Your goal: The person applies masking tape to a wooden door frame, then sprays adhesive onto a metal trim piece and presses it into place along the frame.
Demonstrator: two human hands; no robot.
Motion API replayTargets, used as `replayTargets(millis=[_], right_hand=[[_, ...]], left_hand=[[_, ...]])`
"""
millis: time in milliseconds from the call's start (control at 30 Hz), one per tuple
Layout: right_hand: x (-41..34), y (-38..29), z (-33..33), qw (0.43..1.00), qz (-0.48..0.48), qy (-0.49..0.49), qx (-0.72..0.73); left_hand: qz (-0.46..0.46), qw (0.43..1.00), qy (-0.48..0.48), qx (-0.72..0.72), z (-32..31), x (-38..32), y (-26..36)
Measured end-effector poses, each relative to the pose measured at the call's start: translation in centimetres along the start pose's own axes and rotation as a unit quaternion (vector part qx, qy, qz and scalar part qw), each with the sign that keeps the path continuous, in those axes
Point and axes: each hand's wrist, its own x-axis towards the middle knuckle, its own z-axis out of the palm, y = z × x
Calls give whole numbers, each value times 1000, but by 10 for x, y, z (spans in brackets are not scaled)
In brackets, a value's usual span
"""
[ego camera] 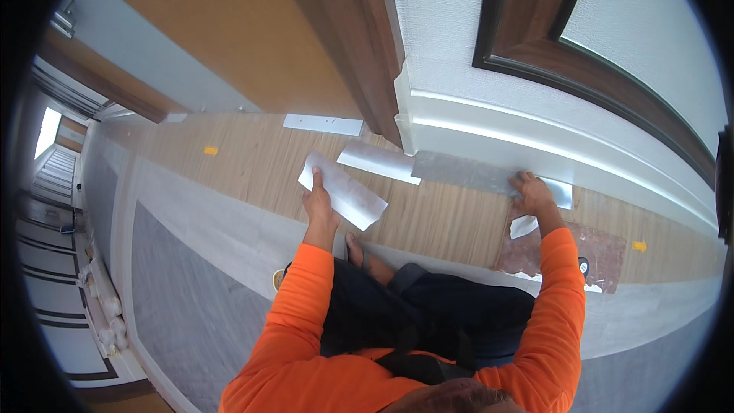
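Note:
My left hand [321, 203] holds a silvery, slightly curved rectangular sheet [351, 195] by its near left side, thumb on top. My right hand [533, 192] is low by the white baseboard [459, 135], fingers bent where a dull grey strip [464, 171] meets a shiny metallic sheet [559, 192]. Whether those fingers grip either piece is hidden. A second silvery sheet [378, 162] lies between the door frame and my left hand, its right end meeting the grey strip. Under my right wrist is a small white scrap [523, 226] on a reddish-brown board [599, 241].
A white strip [323, 124] lies by the brown door frame [367, 69]. Orange arrow markers [639, 246] are on the wood-patterned floor [447, 223]. A black round object [583, 267] sits beside my right forearm. A yellow-rimmed container [278, 279] shows beside my left elbow.

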Motion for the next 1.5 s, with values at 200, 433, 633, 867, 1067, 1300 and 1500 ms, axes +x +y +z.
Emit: replayTargets(millis=[200, 433, 633, 867, 1067, 1300, 1500], right_hand=[[-3, -4, 11, 996, -22, 81, 21], [46, -86, 16, 979, -153, 124, 49], [78, -149, 14, 975, -160, 141, 66], [83, -159, 20, 981, -110, 150, 61], [100, -191, 15, 951, -85, 257, 146], [136, -229, -2, 964, -37, 187, 188], [140, -234, 2, 967, -10, 195, 163]], left_hand=[[13, 1000, -13, 3, 4, -5, -1], [9, 1000, -15, 17, 8, -10, -2], [-3, 999, -19, 29, 4, -8, -1], [-3, 998, -53, 32, 11, -19, 1], [-7, 998, -60, 20, 11, -19, 2], [-33, 998, -46, 6, 14, -24, 7], [-34, 998, -60, -2, 15, -28, 9]])
